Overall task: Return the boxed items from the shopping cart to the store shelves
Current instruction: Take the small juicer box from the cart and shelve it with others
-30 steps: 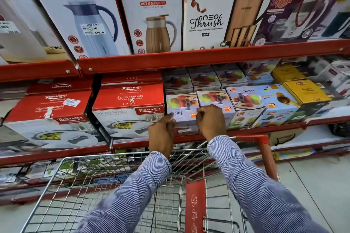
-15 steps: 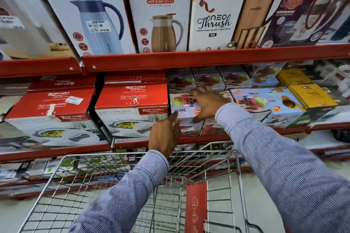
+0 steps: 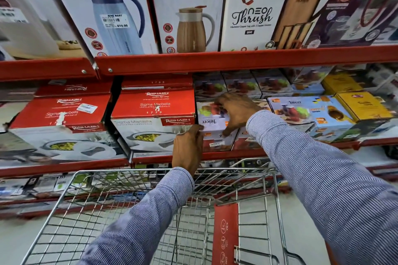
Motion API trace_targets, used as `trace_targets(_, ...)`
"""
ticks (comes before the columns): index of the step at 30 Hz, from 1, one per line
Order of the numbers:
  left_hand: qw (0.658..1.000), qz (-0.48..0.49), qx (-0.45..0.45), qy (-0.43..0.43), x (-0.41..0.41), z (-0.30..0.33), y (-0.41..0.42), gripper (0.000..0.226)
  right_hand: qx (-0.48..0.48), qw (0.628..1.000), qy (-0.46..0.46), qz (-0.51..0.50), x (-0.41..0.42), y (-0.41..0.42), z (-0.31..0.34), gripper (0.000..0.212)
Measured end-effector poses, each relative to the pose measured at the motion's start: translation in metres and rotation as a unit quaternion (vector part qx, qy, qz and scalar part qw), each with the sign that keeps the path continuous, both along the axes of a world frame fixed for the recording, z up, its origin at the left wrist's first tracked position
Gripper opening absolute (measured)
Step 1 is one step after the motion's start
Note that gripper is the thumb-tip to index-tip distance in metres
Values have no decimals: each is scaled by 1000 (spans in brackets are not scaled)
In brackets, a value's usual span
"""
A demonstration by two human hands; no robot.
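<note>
**Both hands on Juicer box at middle shelf**

Right hand [image 3: 235, 112] lies over the top of the white Juicer box [image 3: 212, 123], fingers spread and curled down its front face. Gripping it from above. Left hand [image 3: 187, 148] is at the box's lower left corner, thumb tip touching the left edge, fingers loosely curled, not wrapped around anything. The box sits on the middle shelf [image 3: 215, 155], front row, print upside down.

Around the grip:
- Just left of the left thumb: red-and-white Rishabh casserole box [image 3: 153, 123], touching or nearly touching the Juicer box. Another of the same [image 3: 60, 127] further left.
- Just right of the right hand: a second box partly hidden under the right sleeve [image 3: 323, 178], then a blue Juicer box [image 3: 310, 114], then yellow boxes [image 3: 364, 105].
- Behind the right hand: a back row of similar juicer boxes [image 3: 241, 84], blurred.
- Above the grip: upper shelf rail [image 3: 237, 58], carrying tall boxes: blue flask box [image 3: 112, 11], Good Day box [image 3: 191, 11], Neo Thrush box [image 3: 254, 11], a dark maroon box [image 3: 355, 2].

Shopping cart [image 3: 137, 200] is directly below both forearms. Wire basket; I see no boxed items in the visible part. Red child-seat flap [image 3: 225, 232] sits at its near end.

Red steel racking. A lower shelf behind the cart holds small packs, too blurred to identify. Pale tile floor [image 3: 305, 221] below the right arm.
</note>
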State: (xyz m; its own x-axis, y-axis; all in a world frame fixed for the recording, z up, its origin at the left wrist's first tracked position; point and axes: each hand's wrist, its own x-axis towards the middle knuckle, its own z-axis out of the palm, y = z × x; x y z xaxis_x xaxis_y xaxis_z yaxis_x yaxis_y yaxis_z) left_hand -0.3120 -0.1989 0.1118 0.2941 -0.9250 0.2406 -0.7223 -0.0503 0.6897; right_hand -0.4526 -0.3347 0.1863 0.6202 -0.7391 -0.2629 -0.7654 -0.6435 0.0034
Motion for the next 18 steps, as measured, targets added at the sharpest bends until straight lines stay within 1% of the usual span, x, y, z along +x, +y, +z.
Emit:
trace_targets(3,1000,1,4,11,0,1,1,21,-3,1000,-4,0,0,-1,1,120)
trace_targets(6,1000,-1,1,2,1,4,2,21,0,1000,-4,-4,0,-1,0,119)
trace_targets(9,1000,-3,5,5,1,6,3,22,6,1000,-7,-14,2,2,2,114)
trace_targets(12,1000,-5,12,16,1,9,5,24,13,999,-10,-31,3,10,1,102)
trace_targets(14,1000,-12,13,15,4,11,10,26,10,999,-16,-33,3,17,-4,104)
trace_targets(16,1000,-18,9,15,9,14,16,29,6,999,-37,-29,2,25,-10,110)
trace_targets(18,1000,-20,-2,18,17,20,24,26,6,995,-90,-41,5,36,-14,104)
